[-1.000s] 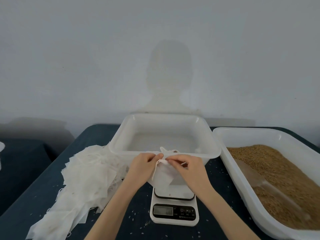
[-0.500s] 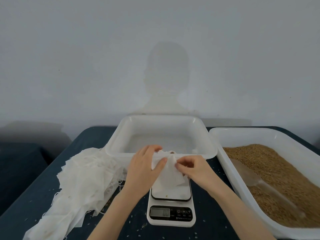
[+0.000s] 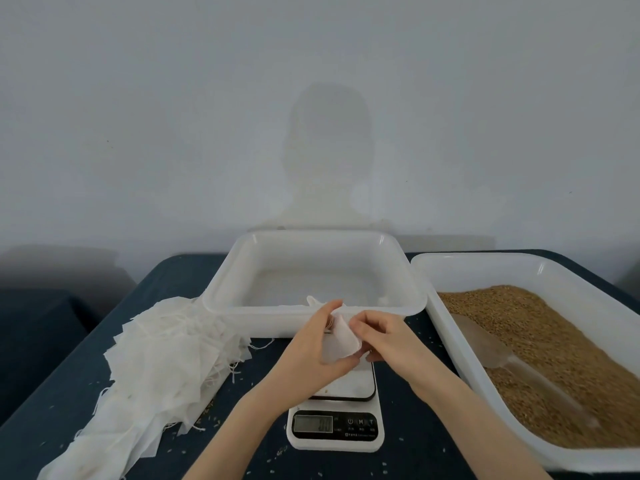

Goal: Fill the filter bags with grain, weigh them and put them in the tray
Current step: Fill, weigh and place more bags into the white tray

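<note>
Dark blue table [image 3: 408, 455], loose spilled kernels [image 3: 273, 457], grey wall [image 3: 173, 116] behind.

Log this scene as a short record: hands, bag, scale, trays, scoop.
left hand: holds the bag
right hand: pinches the bag
bag: held above the scale, looks unfilled
scale: platform bare, display unreadable
middle tray: no bags visible inside
right tray: holds grain
scoop: lying in grain
bag pile: left of scale

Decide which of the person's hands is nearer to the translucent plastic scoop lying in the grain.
Right. The right hand holds the white filter bag just left of the translucent plastic scoop; the left hand grips the bag's far side, further from it.
</note>
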{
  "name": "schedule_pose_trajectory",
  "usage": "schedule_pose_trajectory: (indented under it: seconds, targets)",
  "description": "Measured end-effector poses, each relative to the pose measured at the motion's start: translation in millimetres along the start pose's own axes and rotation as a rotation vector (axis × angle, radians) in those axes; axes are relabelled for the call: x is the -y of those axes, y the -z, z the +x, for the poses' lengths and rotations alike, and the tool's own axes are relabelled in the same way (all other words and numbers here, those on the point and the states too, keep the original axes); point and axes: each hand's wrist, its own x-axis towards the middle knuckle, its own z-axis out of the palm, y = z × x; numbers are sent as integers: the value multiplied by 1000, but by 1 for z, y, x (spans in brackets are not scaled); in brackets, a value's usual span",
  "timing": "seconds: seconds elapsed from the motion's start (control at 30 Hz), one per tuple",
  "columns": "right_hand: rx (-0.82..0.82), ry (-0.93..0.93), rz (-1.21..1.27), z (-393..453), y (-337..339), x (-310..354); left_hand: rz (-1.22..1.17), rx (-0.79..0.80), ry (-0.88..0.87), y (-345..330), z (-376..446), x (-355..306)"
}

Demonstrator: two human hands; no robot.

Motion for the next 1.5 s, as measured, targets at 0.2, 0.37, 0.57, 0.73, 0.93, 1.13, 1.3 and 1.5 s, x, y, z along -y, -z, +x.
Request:
schedule_pose_trajectory:
  seconds: [0.2,0.37,0.57,0.73,0.93,1.13,1.3,1.5]
  targets:
    - [-164,185,-292,-5,0,-4,260,8,-77,2,-1,4]
    - [-144,232,-380,-5,-3,-8,381,13,-160,-1,1,3]
    - [-187,270,-438,-4,-5,-10,390,-21,-168,-1,4,1]
    - [-152,161,-407,1,-6,-6,571,-43,-145,-6,6,-1]
    - [-107,27,-93,4,-6,5,607,-76,-146,-7,4,3]
    - [76,-1,-144,-3,5,-2,554,-25,-159,3,5,4]
    - [163,78,-266,-1,14,2,500,13,-179,5,5,0]
    - [194,88,-417,-2,18,9,540,44,-229,11,3,-2]
